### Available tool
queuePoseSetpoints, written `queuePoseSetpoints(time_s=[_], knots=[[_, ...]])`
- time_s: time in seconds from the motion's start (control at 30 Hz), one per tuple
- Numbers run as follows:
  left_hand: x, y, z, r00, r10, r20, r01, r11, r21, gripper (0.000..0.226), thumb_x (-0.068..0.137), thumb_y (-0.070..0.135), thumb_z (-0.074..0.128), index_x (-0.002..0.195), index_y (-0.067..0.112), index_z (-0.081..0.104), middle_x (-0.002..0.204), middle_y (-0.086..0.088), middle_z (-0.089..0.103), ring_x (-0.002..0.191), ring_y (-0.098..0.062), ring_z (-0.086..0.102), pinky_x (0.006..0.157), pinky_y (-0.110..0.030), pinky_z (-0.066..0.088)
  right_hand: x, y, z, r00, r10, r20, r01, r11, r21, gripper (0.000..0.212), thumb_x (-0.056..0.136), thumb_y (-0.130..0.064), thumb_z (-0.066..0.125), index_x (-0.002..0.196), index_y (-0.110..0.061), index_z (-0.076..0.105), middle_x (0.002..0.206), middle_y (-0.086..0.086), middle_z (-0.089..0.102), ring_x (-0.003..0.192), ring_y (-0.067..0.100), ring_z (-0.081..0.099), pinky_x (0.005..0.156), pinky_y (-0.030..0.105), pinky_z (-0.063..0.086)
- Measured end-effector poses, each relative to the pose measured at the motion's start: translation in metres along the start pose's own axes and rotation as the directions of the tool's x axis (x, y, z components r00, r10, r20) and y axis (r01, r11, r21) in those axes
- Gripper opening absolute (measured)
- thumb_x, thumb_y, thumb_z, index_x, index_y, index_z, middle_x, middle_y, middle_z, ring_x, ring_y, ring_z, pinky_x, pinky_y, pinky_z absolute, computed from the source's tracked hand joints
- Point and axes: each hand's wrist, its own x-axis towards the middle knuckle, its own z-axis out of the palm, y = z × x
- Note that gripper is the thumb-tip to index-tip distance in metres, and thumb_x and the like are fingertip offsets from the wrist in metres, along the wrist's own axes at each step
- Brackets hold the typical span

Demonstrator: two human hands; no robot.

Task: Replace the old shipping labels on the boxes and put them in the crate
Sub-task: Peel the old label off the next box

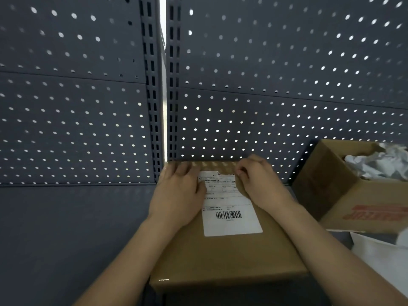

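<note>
A closed cardboard box point(231, 257) was seen lying flat on a dark shelf point(77, 228), its near edge just below the viewer, and two bare forearms were stretched over it. At the lower right, a white sheet point(379, 257) was laid on the shelf just beside the box. A white shipping label point(231, 226) with a barcode was stuck on the box's top, towards its far half.

The left hand point(178, 195) was pressed flat on the box at the label's left edge, its fingers spread and straight towards the far edge and its thumb laid on the label. The right hand point(258, 182) was set at the label's far right corner with its fingers curled down onto it. Whether the corner was actually pinched could not be told.

Further right, an open carton point(331, 191) with red print was stood, apart from the box and filled with crumpled white paper point(379, 164). Behind everything, grey pegboard panels point(77, 129) were joined by slotted uprights point(154, 107), and the box's far edge was set close against them.
</note>
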Motion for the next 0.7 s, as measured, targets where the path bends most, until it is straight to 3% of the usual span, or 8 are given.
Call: queuePoseSetpoints(time_s=[0.23, 0.4, 0.7], knots=[[-0.0011, -0.0009, 0.0002, 0.998, -0.006, -0.068, 0.000, 0.996, -0.086, 0.044, 0.091, 0.032, 0.031, 0.122, 0.022, 0.062, 0.119, 0.009, 0.060, 0.120, -0.020, 0.044, 0.102, -0.040, 0.041, 0.0000, 0.0087, 0.0077, 0.993, -0.119, 0.000, 0.118, 0.989, -0.085, 0.021, 0.090, 0.001, 0.051, 0.080, -0.016, 0.052, 0.087, -0.001, 0.046, 0.084, 0.022, 0.047, 0.069, 0.029, 0.041], [-0.0008, -0.0011, -0.0014, 0.996, -0.006, -0.088, -0.006, 0.992, -0.126, 0.048, 0.089, 0.032, 0.026, 0.117, 0.022, 0.064, 0.116, 0.012, 0.061, 0.116, -0.017, 0.044, 0.096, -0.035, 0.044, -0.0001, 0.0080, 0.0087, 0.989, -0.146, 0.014, 0.146, 0.987, -0.068, 0.029, 0.087, 0.007, 0.049, 0.076, -0.020, 0.043, 0.084, -0.001, 0.043, 0.080, 0.021, 0.044, 0.063, 0.028, 0.035], [-0.0020, 0.0006, -0.0029, 0.992, 0.003, -0.129, -0.022, 0.989, -0.146, 0.055, 0.088, 0.033, 0.022, 0.115, 0.017, 0.067, 0.118, 0.005, 0.064, 0.115, -0.022, 0.048, 0.099, -0.036, 0.043, 0.0048, 0.0052, 0.0081, 0.990, -0.134, 0.041, 0.138, 0.984, -0.112, 0.024, 0.081, 0.011, 0.048, 0.088, -0.009, 0.059, 0.087, 0.005, 0.048, 0.077, 0.027, 0.050, 0.062, 0.030, 0.039]])
